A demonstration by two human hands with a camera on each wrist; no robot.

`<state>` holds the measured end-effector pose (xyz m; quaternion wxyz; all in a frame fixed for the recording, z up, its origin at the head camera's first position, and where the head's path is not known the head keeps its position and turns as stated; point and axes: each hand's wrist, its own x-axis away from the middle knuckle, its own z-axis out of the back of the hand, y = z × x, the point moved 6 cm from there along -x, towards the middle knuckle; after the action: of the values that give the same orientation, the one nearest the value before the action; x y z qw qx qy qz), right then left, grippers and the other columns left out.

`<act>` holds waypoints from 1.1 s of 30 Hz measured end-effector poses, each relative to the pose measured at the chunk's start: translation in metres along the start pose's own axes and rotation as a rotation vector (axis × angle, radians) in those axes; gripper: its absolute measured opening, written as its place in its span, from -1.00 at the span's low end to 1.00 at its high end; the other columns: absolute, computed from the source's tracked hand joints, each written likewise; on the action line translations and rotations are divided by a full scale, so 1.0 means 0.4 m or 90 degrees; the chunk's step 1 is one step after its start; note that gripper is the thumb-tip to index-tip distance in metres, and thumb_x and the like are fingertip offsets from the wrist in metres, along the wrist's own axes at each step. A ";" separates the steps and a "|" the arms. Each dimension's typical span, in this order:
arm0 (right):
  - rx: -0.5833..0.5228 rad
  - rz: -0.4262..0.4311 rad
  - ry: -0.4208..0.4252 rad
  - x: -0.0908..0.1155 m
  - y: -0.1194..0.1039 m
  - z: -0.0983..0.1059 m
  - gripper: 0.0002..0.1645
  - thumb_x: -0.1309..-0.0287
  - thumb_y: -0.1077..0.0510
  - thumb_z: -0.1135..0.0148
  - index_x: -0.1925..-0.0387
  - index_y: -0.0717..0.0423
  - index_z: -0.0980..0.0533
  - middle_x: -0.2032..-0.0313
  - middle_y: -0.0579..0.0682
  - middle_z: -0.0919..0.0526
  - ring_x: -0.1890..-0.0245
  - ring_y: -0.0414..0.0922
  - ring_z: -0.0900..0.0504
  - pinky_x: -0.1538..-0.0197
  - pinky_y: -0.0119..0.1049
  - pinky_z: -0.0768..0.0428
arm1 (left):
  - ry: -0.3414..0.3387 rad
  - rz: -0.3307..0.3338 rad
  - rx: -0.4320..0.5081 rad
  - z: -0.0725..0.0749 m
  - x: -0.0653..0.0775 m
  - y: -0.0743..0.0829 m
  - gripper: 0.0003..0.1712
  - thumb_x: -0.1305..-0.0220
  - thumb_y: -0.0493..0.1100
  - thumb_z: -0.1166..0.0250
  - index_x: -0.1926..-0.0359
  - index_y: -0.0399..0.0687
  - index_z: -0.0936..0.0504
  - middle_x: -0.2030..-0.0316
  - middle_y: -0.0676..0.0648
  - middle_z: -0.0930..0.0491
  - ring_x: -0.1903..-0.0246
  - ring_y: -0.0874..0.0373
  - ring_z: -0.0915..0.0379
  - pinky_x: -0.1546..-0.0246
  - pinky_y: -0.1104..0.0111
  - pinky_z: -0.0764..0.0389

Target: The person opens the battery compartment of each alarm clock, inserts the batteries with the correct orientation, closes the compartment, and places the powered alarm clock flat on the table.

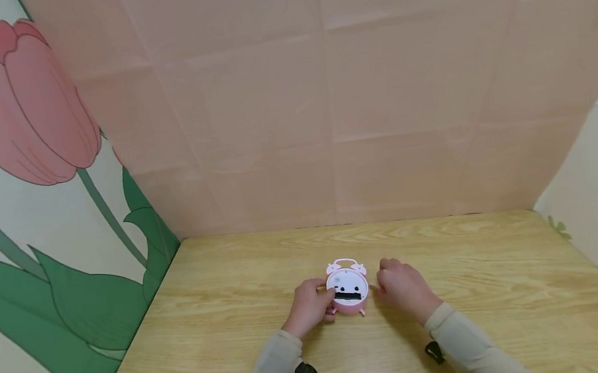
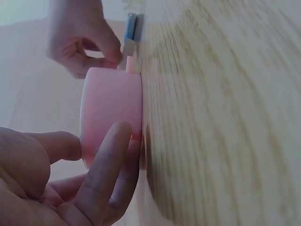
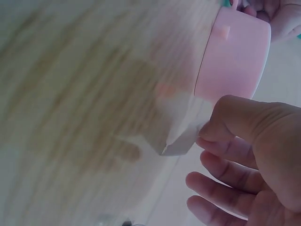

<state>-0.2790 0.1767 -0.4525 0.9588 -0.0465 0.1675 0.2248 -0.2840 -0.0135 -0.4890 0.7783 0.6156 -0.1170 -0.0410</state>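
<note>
A pink twin-bell alarm clock (image 1: 349,306) lies on the table with its white back facing up. Across that back runs a dark open battery slot (image 1: 348,296). My left hand (image 1: 310,305) grips the clock's left side, thumb on the rim and fingers along the pink body. Close to the right side of the clock is my right hand (image 1: 405,286). Its thumb and forefinger pinch a small, pale, bent flat piece (image 3: 182,143), held near the tabletop; what the piece is I cannot tell.
Beyond the right hand, a small blue cylindrical thing (image 2: 131,26) shows near the tabletop in the left wrist view. The wooden table (image 1: 222,290) meets a pinkish covered wall (image 1: 250,125) behind and a tulip-painted panel (image 1: 16,117) on the left.
</note>
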 end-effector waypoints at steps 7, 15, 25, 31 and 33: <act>-0.016 0.018 -0.033 0.002 -0.006 -0.009 -0.69 0.14 0.27 -0.50 0.71 0.10 -0.48 0.56 -0.04 -0.37 0.57 -0.08 -0.39 0.60 -0.23 -0.44 | -0.009 0.017 0.007 0.002 0.001 -0.007 -0.70 -0.35 -0.33 -0.23 -0.06 -0.40 -0.62 0.55 -0.23 -0.64 0.59 0.13 -0.59 0.54 0.23 -0.77; -0.021 0.016 -0.045 0.000 -0.009 -0.014 -0.64 0.13 0.35 -0.44 0.75 0.06 -0.42 0.59 -0.05 -0.34 0.60 -0.10 -0.35 0.61 -0.25 -0.38 | -0.013 0.019 0.023 0.005 -0.001 -0.010 -0.80 -0.35 -0.32 -0.24 0.11 -0.40 -0.66 0.58 -0.19 -0.62 0.62 0.15 -0.57 0.54 0.23 -0.77; -0.068 -0.112 -0.036 0.020 0.037 -0.008 -0.71 0.10 0.27 -0.44 0.65 0.03 -0.44 0.58 -0.03 -0.37 0.57 -0.06 -0.39 0.63 -0.24 -0.38 | -0.020 0.033 0.026 0.011 0.000 -0.005 -0.81 -0.37 -0.29 -0.25 0.31 -0.38 -0.67 0.57 -0.16 -0.60 0.60 0.15 -0.57 0.50 0.23 -0.78; -0.090 -0.201 -0.069 0.040 0.079 -0.011 -0.83 0.06 0.22 -0.39 0.44 0.15 -0.52 0.48 0.07 -0.42 0.52 0.00 -0.46 0.62 -0.17 -0.43 | -0.025 0.031 0.026 0.012 -0.002 -0.009 -0.78 -0.37 -0.28 -0.24 0.39 -0.35 -0.66 0.59 -0.14 -0.59 0.62 0.17 -0.54 0.52 0.24 -0.78; -0.096 -0.219 -0.074 0.045 0.089 -0.010 -0.77 0.06 0.21 -0.38 0.34 0.21 -0.54 0.44 0.12 -0.45 0.51 0.03 -0.48 0.61 -0.13 -0.47 | -0.026 0.033 0.028 0.011 -0.005 -0.011 -0.77 -0.37 -0.28 -0.25 0.41 -0.35 -0.66 0.59 -0.15 -0.59 0.62 0.17 -0.54 0.51 0.24 -0.78</act>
<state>-0.2807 0.2155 -0.4628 0.9849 -0.1327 0.0841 0.0721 -0.2865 -0.0185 -0.4924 0.7628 0.6283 -0.1494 -0.0305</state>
